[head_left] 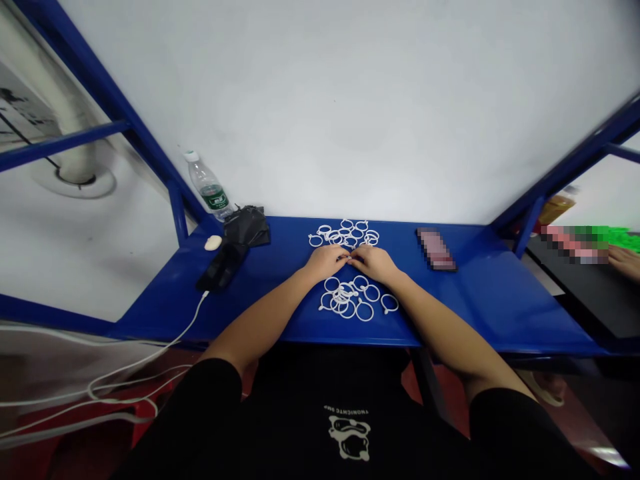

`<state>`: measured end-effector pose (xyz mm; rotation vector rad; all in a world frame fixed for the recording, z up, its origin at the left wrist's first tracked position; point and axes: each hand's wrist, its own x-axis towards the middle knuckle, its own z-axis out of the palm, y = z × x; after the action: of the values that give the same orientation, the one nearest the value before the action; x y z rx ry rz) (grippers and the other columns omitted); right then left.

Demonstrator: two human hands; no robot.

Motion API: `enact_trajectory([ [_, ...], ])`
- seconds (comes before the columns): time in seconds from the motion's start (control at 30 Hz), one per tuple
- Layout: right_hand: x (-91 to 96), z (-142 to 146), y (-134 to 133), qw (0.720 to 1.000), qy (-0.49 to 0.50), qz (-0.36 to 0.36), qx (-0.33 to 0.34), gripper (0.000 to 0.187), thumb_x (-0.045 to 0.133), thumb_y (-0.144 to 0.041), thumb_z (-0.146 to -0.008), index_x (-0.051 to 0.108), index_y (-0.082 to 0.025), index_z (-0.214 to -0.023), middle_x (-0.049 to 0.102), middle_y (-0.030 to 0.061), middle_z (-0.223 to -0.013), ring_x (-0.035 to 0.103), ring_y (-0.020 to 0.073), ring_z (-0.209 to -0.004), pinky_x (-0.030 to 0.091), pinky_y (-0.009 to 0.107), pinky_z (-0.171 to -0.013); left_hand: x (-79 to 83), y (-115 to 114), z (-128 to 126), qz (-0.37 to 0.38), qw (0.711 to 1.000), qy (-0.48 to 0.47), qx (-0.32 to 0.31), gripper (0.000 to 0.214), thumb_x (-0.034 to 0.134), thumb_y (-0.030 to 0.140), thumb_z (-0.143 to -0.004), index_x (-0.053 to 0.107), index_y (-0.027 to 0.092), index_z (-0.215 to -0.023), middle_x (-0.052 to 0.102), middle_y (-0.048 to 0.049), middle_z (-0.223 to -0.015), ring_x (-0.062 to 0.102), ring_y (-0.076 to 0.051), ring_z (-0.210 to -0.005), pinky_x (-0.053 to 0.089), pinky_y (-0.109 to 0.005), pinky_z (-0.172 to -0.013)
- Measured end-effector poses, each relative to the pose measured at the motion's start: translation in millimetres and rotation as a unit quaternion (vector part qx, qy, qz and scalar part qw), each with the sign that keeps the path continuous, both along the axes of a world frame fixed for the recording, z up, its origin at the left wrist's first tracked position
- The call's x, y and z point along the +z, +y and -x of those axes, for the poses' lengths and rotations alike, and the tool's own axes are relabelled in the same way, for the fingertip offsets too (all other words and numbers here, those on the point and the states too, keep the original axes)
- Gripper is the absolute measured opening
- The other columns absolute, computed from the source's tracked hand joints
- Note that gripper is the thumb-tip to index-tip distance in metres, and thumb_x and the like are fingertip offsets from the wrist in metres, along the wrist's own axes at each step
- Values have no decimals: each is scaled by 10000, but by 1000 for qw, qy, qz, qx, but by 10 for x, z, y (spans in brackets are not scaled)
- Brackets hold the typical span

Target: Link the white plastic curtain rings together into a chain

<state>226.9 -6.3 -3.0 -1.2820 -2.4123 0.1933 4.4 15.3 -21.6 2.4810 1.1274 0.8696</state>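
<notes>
On the blue table, my left hand (324, 262) and my right hand (376, 263) meet fingertip to fingertip. Both are closed in a pinch on a small white piece (349, 259) that looks like part of a curtain ring; the fingers hide most of it. Beyond my hands lies a loose group of white curtain rings (333, 238), each with a small eyelet. Closer to my body, a second group of white curtain rings (365, 311) lies spread out, several overlapping one another.
A clear plastic bottle (213, 193), a black bag (246, 227), a black device (220, 268) with a white cable (193, 320) and a pale round object (213, 243) are at left. A phone (437, 249) lies at right. Another person's hand (625, 262) shows at the far right.
</notes>
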Motion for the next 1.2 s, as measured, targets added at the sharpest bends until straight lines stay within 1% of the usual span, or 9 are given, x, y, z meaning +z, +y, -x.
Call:
enact_trajectory([
  [0.13, 17, 28, -48, 998, 54, -40, 18, 197, 569, -303, -1076, 744, -214, -1097, 780, 97, -1030, 720, 233, -930, 541, 337, -817, 67, -77, -32, 71, 993, -94, 29, 215, 750, 211, -964, 816, 230, -1168, 825, -38, -1032, 729, -155, -784, 580, -286, -792],
  [0.3, 11, 30, -89, 991, 112, -65, 31, 222, 492, -291, -1093, 701, -218, -1082, 760, 109, -1017, 711, 248, -951, 549, 362, -846, 151, -164, -64, 21, 994, -105, 24, 138, 739, 195, -968, 826, 208, -1074, 814, -44, -1019, 703, -144, -781, 555, -283, -793],
  [0.5, -22, 143, -132, 972, 234, -17, -6, 283, 519, -454, -1088, 676, -233, -1005, 737, 78, -913, 686, 234, -834, 547, 373, -792, 173, -178, -81, -1, 992, -122, 27, 85, 718, 226, -983, 792, 206, -1018, 766, -24, -916, 638, -132, -724, 506, -268, -713],
  [0.7, -17, 297, -161, 870, 466, 160, 23, 432, 645, -675, -985, 590, -248, -1005, 696, -4, -734, 651, 174, -640, 552, 321, -657, 206, -184, -69, -59, 980, -191, 20, 134, 690, 267, -998, 734, 198, -892, 676, -10, -792, 600, -147, -735, 496, -291, -725],
  [0.8, -4, 311, -147, 844, 500, 189, 45, 456, 721, -673, -935, 571, -249, -1012, 721, 2, -776, 692, 173, -676, 575, 321, -679, 217, -196, -73, -72, 974, -216, 14, 149, 685, 266, -992, 708, 199, -862, 683, -15, -804, 616, -157, -769, 509, -307, -755],
  [0.9, -15, 302, -174, 857, 485, 167, 48, 425, 686, -652, -969, 550, -264, -1075, 714, -4, -799, 718, 185, -713, 589, 335, -700, 208, -209, -91, -39, 972, -233, 1, 139, 671, 247, -989, 690, 198, -861, 700, -16, -821, 635, -152, -763, 518, -301, -743],
  [1.03, -27, 279, -213, 909, 406, 91, 40, 352, 531, -583, -1075, 521, -283, -1259, 723, 0, -851, 717, 192, -727, 594, 360, -732, 203, -173, -80, 30, 972, -232, -23, 125, 637, 232, -1003, 687, 190, -897, 735, -25, -850, 679, -155, -788, 530, -297, -745],
  [1.13, 17, 171, -130, 953, 296, 50, 34, 384, 502, -512, -1096, 537, -271, -1392, 754, 28, -912, 724, 212, -776, 593, 373, -773, 237, -109, -4, 15, 984, -173, -30, 99, 650, 211, -986, 708, 190, -910, 744, -28, -872, 675, -160, -791, 523, -313, -764],
  [1.2, 45, 27, -20, 978, 207, 9, 3, 335, 496, -427, -1096, 629, -251, -1349, 771, 64, -977, 738, 240, -884, 589, 390, -845, 267, -87, 60, -25, 994, -94, -49, 88, 681, 198, -957, 731, 195, -884, 735, -26, -856, 668, -175, -808, 514, -340, -801],
])
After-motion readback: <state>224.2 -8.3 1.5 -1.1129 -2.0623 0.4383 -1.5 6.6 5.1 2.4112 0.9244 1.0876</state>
